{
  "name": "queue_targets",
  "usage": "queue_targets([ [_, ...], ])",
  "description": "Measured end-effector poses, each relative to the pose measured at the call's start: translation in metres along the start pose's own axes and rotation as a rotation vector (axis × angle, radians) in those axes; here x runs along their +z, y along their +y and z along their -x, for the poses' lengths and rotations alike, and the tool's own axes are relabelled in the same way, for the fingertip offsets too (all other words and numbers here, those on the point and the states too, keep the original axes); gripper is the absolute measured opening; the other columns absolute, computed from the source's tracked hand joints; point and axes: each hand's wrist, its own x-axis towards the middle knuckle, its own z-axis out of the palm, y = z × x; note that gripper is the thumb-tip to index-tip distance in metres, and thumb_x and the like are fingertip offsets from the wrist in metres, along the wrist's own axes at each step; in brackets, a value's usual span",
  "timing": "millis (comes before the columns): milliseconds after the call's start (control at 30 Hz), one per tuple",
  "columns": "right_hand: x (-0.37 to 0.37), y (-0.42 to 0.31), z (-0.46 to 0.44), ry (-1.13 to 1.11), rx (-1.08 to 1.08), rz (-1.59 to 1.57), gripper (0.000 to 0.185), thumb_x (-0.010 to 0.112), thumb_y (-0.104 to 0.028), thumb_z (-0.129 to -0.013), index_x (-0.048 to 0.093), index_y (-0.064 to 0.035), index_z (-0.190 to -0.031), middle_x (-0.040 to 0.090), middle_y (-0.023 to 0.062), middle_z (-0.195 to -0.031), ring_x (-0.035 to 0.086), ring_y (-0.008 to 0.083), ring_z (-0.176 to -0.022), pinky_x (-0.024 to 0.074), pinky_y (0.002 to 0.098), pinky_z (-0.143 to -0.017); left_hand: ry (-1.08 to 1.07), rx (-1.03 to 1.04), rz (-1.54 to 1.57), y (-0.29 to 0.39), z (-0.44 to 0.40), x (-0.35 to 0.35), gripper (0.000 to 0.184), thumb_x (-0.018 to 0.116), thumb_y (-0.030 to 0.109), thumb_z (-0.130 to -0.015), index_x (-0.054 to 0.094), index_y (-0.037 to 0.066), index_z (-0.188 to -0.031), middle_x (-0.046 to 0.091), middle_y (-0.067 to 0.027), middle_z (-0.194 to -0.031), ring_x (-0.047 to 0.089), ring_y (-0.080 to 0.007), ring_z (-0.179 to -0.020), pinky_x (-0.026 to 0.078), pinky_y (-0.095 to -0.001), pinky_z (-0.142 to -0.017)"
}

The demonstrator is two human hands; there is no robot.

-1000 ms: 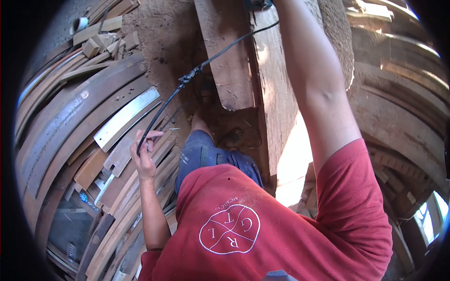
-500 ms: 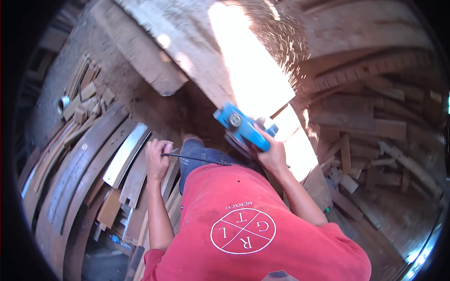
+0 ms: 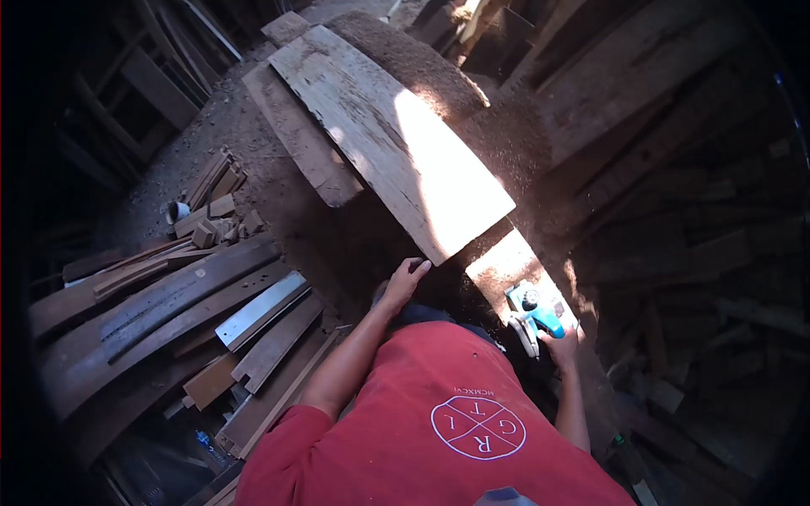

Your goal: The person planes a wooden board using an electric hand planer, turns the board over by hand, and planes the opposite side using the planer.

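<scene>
My right hand (image 3: 560, 347) is wrapped round the handle of a blue electric planer (image 3: 531, 305). The planer sits on a sunlit lower timber (image 3: 498, 263), just past the near end of a wide, rough plank (image 3: 371, 126). At that plank's near left corner is my left hand (image 3: 407, 282), its fingers curled and the thumb close to the edge. Whether it grips the corner or something small and dark cannot be made out. Bright sunlight washes out the right part of the plank.
A second board (image 3: 295, 139) lies beside the plank on its left. Curved timbers (image 3: 194, 291) and a pale board (image 3: 263, 310) are stacked at left, near small offcuts (image 3: 207, 228) and a white cup-like thing (image 3: 177, 211). More timber (image 3: 641, 126) fills the shaded right side.
The planer has moved down and right, off the plank's end onto the lower timber. My left hand has gone from holding the black cord at left to the plank's corner. Flying shavings have stopped.
</scene>
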Motion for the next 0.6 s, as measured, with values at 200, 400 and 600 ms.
queue_targets([
  [200, 0.023, 0.006, -0.026, 0.033, -0.313, -0.393, 0.053, 0.093, -0.009, -0.071, 0.071, 0.0048, -0.117, 0.077, 0.0118, -0.107, 0.073, 0.0226, -0.097, 0.0584, 0.0381, -0.087, -0.063, -0.411, 0.587, -0.017, -0.071, 0.025, 0.064, 0.072, 0.067, -0.094, 0.069, 0.004, -0.104, 0.047, 0.0025, -0.076, 0.041, -0.0097, -0.068, 0.031, -0.0318, -0.054],
  [400, 0.003, -0.083, -0.018, 0.219, -0.434, 0.387, 0.111, 0.098, -0.048, -0.066, 0.050, -0.0018, -0.154, 0.067, 0.0256, -0.128, 0.063, 0.0422, -0.120, 0.0507, 0.0502, -0.105, 0.288, -0.174, 0.181, 0.030, -0.023, 0.004, 0.071, 0.072, 0.064, -0.094, 0.070, -0.007, -0.101, 0.073, -0.0218, -0.099, 0.070, -0.0303, -0.097, 0.053, -0.0441, -0.088],
  [600, 0.076, -0.233, -0.021, -0.118, -0.788, 0.252, 0.119, 0.096, -0.054, -0.068, 0.039, -0.0148, -0.165, 0.047, 0.0219, -0.155, 0.045, 0.0417, -0.144, 0.0440, 0.0541, -0.114, 0.606, 0.002, -0.228, 0.148, 0.048, -0.089, 0.055, 0.077, 0.054, -0.089, 0.073, -0.001, -0.094, 0.075, -0.0196, -0.083, 0.076, -0.0347, -0.083, 0.055, -0.0477, -0.075],
])
